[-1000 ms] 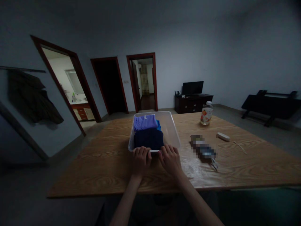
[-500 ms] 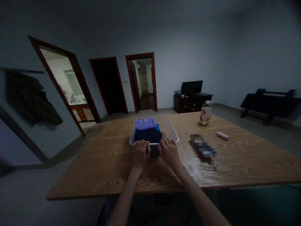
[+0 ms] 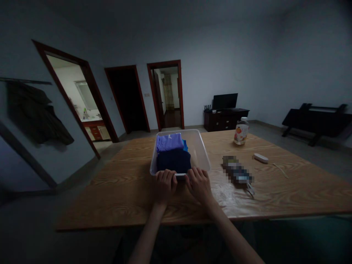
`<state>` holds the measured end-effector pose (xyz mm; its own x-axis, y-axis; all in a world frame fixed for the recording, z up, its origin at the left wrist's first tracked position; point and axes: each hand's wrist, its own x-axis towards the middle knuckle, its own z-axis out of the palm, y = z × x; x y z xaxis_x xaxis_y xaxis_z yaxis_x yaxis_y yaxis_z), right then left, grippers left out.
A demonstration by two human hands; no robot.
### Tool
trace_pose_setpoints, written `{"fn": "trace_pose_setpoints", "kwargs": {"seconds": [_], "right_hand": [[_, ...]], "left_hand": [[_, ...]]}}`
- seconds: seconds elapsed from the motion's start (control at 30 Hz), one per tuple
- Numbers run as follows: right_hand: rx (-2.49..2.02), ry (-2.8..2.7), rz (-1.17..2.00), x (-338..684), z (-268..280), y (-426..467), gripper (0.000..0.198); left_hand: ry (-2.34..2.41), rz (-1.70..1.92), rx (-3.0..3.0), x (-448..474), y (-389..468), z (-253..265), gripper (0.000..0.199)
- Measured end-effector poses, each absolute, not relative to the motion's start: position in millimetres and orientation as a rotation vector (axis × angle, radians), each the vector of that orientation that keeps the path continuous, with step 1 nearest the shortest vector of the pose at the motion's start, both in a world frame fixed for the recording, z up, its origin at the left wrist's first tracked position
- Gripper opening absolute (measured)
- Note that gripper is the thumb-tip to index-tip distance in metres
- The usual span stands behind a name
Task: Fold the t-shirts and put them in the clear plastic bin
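A clear plastic storage bin (image 3: 204, 156) rests on the wooden table in front of me. My left hand (image 3: 165, 184) has its fingers hooked over the near rim, toward the left. On the same rim, further right, my right hand (image 3: 199, 184) grips with the fingers curled over the edge. Inside the bin, on its left side, lie a folded purple garment (image 3: 169, 142) and, nearer to me, a folded navy garment (image 3: 173, 160). A bit of bright blue cloth (image 3: 185, 145) shows beside them.
On the table's (image 3: 118, 198) right side stand a labelled bottle (image 3: 241, 132) with a white cap, a blurred-out flat object (image 3: 237, 170) with a strap, a small white case (image 3: 260, 158) and a thin pale cord (image 3: 280, 170). A TV cabinet (image 3: 226, 120) is against the far wall.
The bin has come slightly toward me, and its near rim now sits lower in view. Both hands have moved back with it, still gripping the rim.
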<state>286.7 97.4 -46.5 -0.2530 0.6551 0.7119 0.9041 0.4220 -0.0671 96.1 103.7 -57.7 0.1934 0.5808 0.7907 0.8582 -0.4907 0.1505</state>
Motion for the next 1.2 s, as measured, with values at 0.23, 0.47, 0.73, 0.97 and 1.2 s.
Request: {"fn": "trace_pose_setpoints", "kwargs": {"seconds": [0.23,0.47,0.73,0.97,1.2], "right_hand": [[-1.323,-2.015,-0.489,288,-44,108,0.014],[-1.308,-2.016,-0.520,290,-38,118,0.016],[-1.315,-2.023,-0.493,290,-43,108,0.018],[-1.314,-2.010,-0.430,289,-53,88,0.015],[-1.303,-2.013,-0.418,289,-65,74,0.016]], "left_hand": [[-1.366,-1.141,-2.150,94,114,-53,0.018],[-1.420,-1.120,-2.145,98,121,-47,0.019],[-1.391,-1.146,-2.150,98,111,-50,0.019],[-1.397,-1.163,-2.197,95,91,-59,0.018],[-1.451,-1.178,-2.244,94,75,-67,0.021]]}}
